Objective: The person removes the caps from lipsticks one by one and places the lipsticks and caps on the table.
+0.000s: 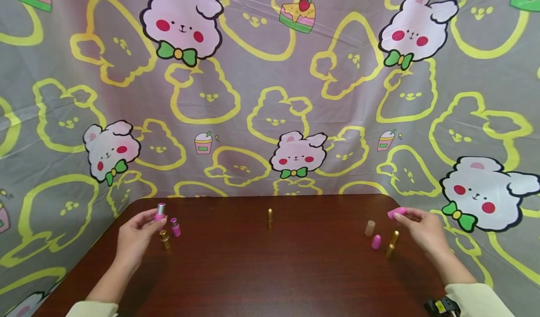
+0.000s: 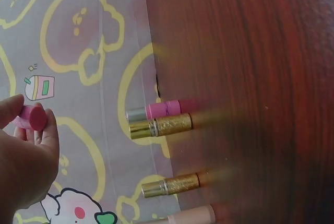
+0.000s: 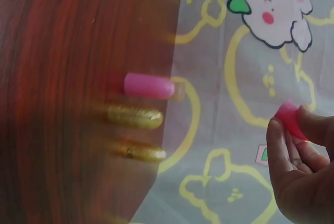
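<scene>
My left hand (image 1: 137,235) pinches a pink lipstick tube (image 1: 160,212) with a silver upper part, raised above the table's left side. Its pink base (image 2: 37,118) faces the camera in the left wrist view. Beside that hand stand an uncapped pink lipstick (image 1: 175,228) and a gold lipstick (image 1: 165,239). The left wrist view also shows a second gold lipstick (image 2: 172,185) and a beige one (image 2: 193,216), cut by the frame edge. My right hand (image 1: 426,230) holds a pink lipstick cap (image 3: 290,117) between thumb and fingers, above the table's right side.
Near my right hand stand a beige cap (image 1: 370,228), another pink cap (image 1: 376,242) and two gold caps, one farther back (image 1: 394,237) and one nearer (image 1: 390,251). A capped gold lipstick (image 1: 270,219) stands mid-table. A patterned cloth (image 1: 236,96) hangs behind the brown table (image 1: 270,275).
</scene>
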Motion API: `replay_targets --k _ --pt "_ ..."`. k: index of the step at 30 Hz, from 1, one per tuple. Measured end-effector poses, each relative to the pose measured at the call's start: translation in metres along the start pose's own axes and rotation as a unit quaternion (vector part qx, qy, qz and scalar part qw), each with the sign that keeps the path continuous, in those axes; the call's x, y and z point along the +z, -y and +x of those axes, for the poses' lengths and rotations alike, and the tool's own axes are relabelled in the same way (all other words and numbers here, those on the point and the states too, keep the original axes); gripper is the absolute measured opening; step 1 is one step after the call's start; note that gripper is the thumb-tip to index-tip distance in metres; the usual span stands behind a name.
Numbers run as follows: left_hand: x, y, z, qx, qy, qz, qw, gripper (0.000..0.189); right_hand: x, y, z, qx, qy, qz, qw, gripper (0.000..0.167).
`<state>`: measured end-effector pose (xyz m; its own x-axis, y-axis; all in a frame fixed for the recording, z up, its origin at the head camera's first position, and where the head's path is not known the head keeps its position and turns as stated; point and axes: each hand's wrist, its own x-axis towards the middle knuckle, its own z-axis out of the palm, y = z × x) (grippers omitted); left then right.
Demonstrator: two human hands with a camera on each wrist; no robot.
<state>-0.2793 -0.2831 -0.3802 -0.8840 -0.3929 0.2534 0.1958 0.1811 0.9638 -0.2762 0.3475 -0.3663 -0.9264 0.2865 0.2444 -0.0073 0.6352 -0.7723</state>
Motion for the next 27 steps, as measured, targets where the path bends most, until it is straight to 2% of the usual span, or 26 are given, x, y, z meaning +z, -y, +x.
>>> replay_targets --k 6,12,17,20,25,27 --pt "-0.006 0.005 0.000 -0.005 -0.013 0.027 0.9995 0.042 -0.006 -0.012 0.005 -0.009 0.005 -0.064 0.9979 0.052" --pt "-0.013 0.011 0.000 -0.009 -0.025 0.060 0.9978 0.039 -0.007 -0.029 0.009 -0.032 0.009 -0.109 0.9935 0.038" --pt "-0.017 0.014 -0.001 -0.003 -0.034 0.116 0.9927 0.037 -0.007 -0.041 0.012 -0.031 0.020 -0.132 0.9905 0.031" --pt "-0.019 0.015 -0.002 -0.001 -0.036 0.157 0.9869 0.037 -0.008 -0.047 0.012 -0.027 0.033 -0.148 0.9881 0.032" --pt "-0.024 0.019 -0.004 0.003 -0.039 0.237 0.9708 0.036 -0.008 -0.055 0.010 -0.021 0.056 -0.167 0.9841 0.031" --pt "-0.026 0.021 -0.004 0.003 -0.036 0.254 0.9665 0.035 -0.008 -0.056 0.010 -0.013 0.067 -0.167 0.9836 0.033"
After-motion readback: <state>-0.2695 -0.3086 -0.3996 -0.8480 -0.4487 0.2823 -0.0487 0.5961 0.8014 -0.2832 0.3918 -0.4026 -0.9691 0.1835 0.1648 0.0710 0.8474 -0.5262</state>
